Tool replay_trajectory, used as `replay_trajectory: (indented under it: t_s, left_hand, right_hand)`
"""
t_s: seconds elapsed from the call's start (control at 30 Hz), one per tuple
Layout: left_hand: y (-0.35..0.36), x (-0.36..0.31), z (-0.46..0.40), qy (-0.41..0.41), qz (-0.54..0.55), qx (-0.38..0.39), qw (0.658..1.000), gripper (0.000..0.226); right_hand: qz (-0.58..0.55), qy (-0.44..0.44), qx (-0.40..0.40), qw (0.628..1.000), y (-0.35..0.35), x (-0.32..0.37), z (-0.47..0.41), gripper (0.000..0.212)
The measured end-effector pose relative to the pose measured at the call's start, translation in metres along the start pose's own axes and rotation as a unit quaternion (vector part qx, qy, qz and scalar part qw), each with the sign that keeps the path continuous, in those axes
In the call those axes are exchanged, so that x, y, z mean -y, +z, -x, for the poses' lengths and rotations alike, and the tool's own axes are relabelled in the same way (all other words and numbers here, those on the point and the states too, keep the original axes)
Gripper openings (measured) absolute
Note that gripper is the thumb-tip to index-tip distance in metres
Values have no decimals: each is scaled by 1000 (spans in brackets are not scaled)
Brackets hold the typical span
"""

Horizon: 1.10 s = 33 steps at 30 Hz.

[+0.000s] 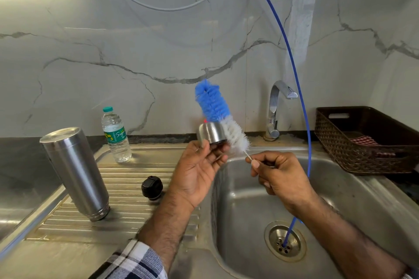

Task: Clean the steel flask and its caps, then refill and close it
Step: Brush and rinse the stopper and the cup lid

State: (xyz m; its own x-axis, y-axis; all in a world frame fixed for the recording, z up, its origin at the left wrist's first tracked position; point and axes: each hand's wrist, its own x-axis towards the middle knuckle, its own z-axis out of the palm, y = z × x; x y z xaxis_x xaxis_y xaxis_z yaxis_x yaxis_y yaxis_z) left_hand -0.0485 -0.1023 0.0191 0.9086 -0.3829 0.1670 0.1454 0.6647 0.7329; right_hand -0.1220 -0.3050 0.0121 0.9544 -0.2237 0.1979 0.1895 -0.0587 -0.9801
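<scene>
The steel flask (76, 171) stands upside down on the ribbed drainboard (127, 188) at the left. A black inner cap (152, 187) lies on the drainboard beside it. My left hand (200, 171) holds the steel outer cap (212, 132) by its fingertips above the sink's left rim. My right hand (275, 173) pinches the thin handle of a bottle brush (217, 112) with blue and white bristles. The brush points up and its white bristles touch the cap's right side.
A small plastic water bottle (116, 136) stands at the back of the drainboard. The sink basin (249, 199) holds a drain with a blue tube (294, 79) running into it. A tap (277, 108) rises behind, and a brown basket (367, 140) sits at the right.
</scene>
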Motion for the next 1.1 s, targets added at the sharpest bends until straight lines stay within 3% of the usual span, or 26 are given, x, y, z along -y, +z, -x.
replay_trajectory:
  t_s: [0.13, 0.2, 0.27, 0.33, 0.5, 0.63, 0.7, 0.9, 1.0, 1.1]
  left_hand:
    - [-17, -17, -11, 36, 60, -99, 993, 52]
    - [-16, -14, -11, 32, 21, -103, 994, 50]
    - [-8, -4, -8, 21, -55, -87, 994, 30]
    - [-4, -1, -7, 30, -101, -100, 989, 33]
    - [-22, -23, -10, 65, -135, -176, 973, 41]
    - [-3, -1, -2, 54, -213, -151, 964, 55]
    - [1, 4, 0, 60, -229, -149, 960, 49]
    - [-25, -23, -11, 65, -125, -212, 967, 49]
    - [-14, -11, -5, 27, -191, -169, 966, 52]
    - [-8, -6, -3, 42, -245, -150, 957, 51]
  right_hand:
    - [98, -4, 52, 994, -11, 2, 10, 20]
    - [141, -24, 30, 989, -6, 4, 9, 18]
    - [186, -48, -19, 981, 0, 7, 4, 14]
    - [227, -67, -48, 970, -3, 9, 1, 14]
    - [302, -94, -8, 949, -19, 3, 7, 19]
    - [273, -142, -62, 949, -6, 7, 4, 18]
    - [279, -148, -65, 946, 0, 12, 5, 17]
    - [332, -105, -18, 937, -16, 8, 11, 17]
    - [330, -129, -42, 934, -9, 12, 7, 15]
    - [340, -145, -52, 928, -5, 18, 5, 14]
